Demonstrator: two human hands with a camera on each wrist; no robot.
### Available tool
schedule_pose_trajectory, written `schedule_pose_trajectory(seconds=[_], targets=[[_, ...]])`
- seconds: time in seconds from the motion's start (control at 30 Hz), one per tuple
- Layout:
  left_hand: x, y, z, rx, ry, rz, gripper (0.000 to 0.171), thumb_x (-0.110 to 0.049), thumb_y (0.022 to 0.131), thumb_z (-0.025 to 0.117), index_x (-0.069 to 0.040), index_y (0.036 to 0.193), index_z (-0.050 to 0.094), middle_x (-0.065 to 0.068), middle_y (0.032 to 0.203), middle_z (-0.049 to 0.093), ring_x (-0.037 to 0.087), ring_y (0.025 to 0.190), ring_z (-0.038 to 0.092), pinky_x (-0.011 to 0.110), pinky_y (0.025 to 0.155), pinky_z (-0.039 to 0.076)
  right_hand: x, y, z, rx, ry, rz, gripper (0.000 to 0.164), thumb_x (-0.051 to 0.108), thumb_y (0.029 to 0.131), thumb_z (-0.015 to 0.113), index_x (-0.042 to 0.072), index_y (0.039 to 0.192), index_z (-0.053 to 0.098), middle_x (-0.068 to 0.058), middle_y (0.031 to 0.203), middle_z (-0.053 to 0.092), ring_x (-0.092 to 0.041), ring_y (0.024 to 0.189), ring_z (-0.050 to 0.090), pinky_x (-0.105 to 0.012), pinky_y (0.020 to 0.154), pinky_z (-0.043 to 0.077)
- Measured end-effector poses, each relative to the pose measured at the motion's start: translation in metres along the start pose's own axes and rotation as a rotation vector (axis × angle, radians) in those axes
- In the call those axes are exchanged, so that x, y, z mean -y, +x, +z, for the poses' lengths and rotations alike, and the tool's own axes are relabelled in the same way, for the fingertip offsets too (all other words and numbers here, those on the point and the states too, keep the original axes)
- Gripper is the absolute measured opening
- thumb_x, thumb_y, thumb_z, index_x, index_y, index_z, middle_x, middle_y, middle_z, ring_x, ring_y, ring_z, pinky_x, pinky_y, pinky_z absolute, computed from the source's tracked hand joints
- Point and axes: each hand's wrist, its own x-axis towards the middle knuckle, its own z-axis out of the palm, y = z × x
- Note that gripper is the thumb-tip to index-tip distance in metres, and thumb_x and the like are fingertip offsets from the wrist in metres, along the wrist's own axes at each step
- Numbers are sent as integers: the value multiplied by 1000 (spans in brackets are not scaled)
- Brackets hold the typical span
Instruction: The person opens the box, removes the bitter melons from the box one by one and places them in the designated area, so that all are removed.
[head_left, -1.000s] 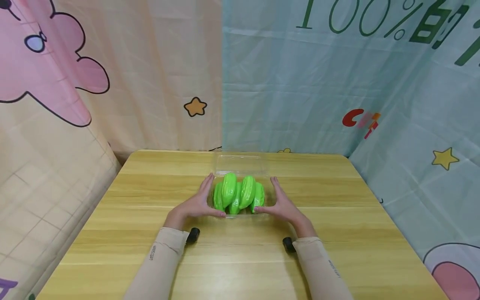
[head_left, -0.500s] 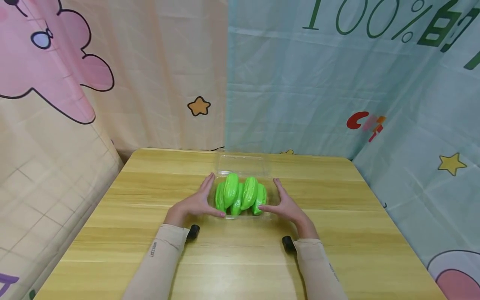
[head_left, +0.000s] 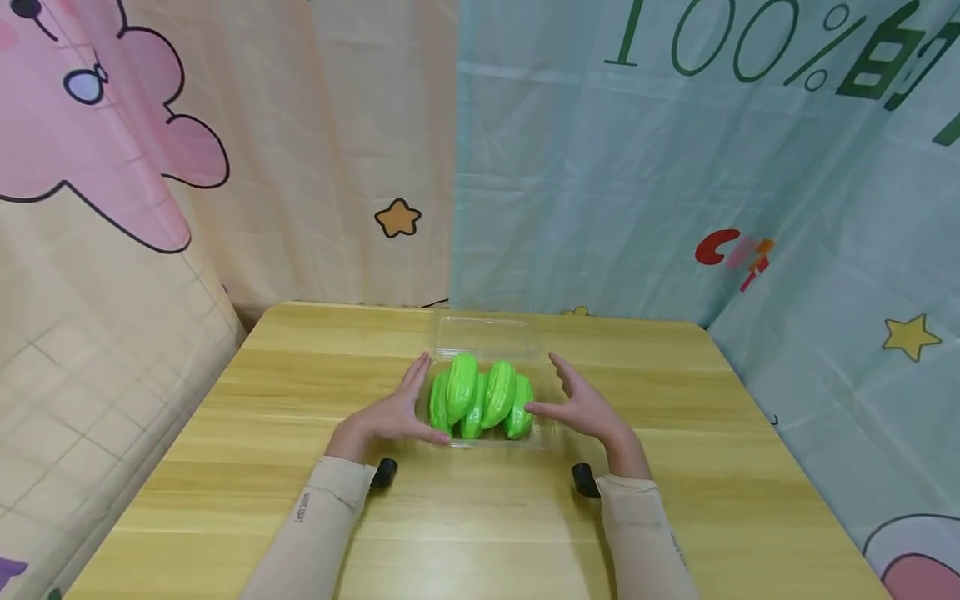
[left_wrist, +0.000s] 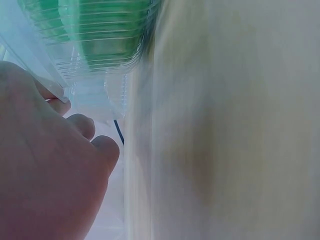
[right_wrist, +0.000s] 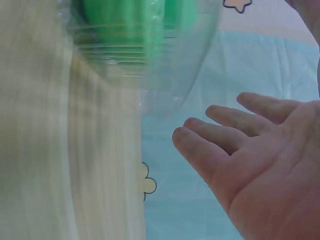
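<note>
A clear plastic box (head_left: 545,435) sits mid-table holding several bright green ridged fruits (head_left: 480,404); its open lid (head_left: 486,336) lies flat behind it. My left hand (head_left: 390,415) rests against the box's left side with straight fingers and the thumb at the front corner. In the left wrist view that left hand (left_wrist: 50,170) touches the ribbed box wall (left_wrist: 95,75). My right hand (head_left: 581,408) hovers just off the box's right side, fingers spread, thumb pointing toward the fruits. The right wrist view shows the right hand (right_wrist: 250,150) apart from the box (right_wrist: 165,75).
The box stands on a wooden table (head_left: 487,517), which has bare surface on both sides and in front of it. Patterned curtains (head_left: 637,183) close in the back and both sides. Black wrist cameras (head_left: 385,472) sit on both forearms.
My right hand has lifted off the box's right side and now hovers slightly above and beside it. The left hand stays against the left side.
</note>
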Motion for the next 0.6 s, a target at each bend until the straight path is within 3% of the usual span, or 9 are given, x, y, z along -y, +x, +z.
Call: schedule_pose_trajectory(seconds=[0.23,0.6], targets=[[0,0,-2,-1,2,-6,147,-49,69,91,-18,159,-21,10,165,-24,36,150,-9,57,117,14,13,0,-1,-77,80,-14,102,36,87,81,13,162,17,-19,164,21,-49,144,25,-61,114,27],[-1,3,-1,6,-3,-7,148,-49,68,92,-14,159,-20,7,164,-25,37,150,-8,58,117,14,26,2,6,-172,173,36,97,40,83,84,14,159,28,-15,157,36,-37,138,42,-55,104,44]])
